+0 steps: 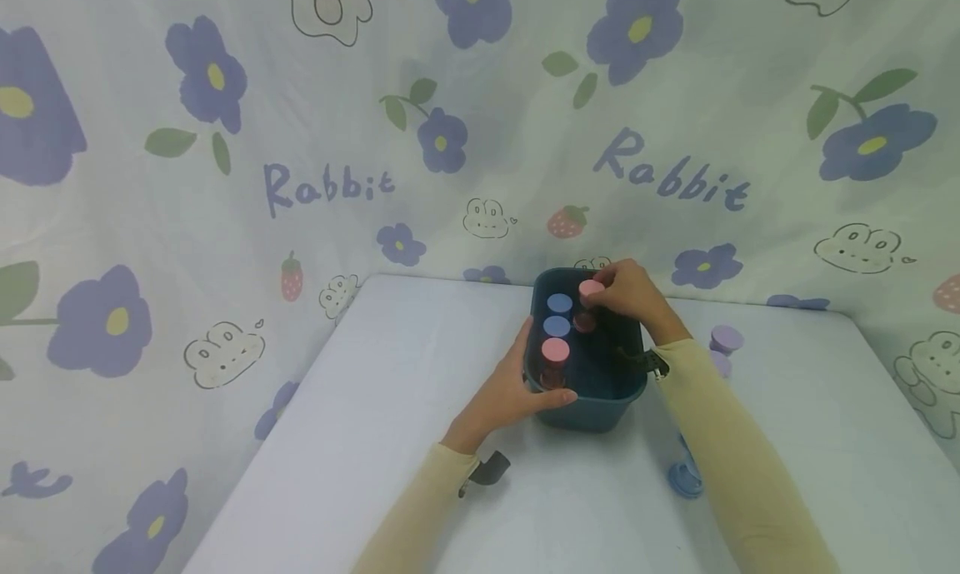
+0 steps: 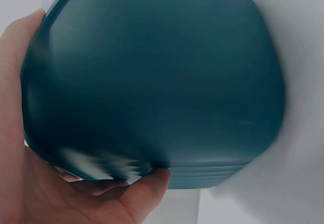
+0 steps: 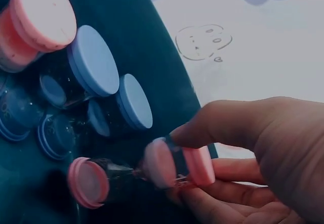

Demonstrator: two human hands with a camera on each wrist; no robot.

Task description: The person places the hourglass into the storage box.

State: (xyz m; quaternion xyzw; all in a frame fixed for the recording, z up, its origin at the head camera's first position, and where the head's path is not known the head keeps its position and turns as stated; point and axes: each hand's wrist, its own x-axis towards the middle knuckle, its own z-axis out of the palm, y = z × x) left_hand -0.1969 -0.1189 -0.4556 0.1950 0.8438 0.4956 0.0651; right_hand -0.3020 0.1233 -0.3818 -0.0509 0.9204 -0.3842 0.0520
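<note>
A dark teal plastic bin stands on the table. My left hand holds it at the near left, thumb along the front rim, other fingers along the left wall; the left wrist view shows fingers against the bin's ridged wall. Over the bin's far part, my right hand pinches a pink sand timer by its upper end. Its narrow neck and pink lower cap point down into the bin. Beside it stand two blue sand timers and another pink sand timer, upright inside the bin.
Right of the bin, two purple sand timers stand on the white table, partly behind the right sleeve. A blue sand timer is nearer, also partly covered by that sleeve. A flower-printed curtain hangs behind the table.
</note>
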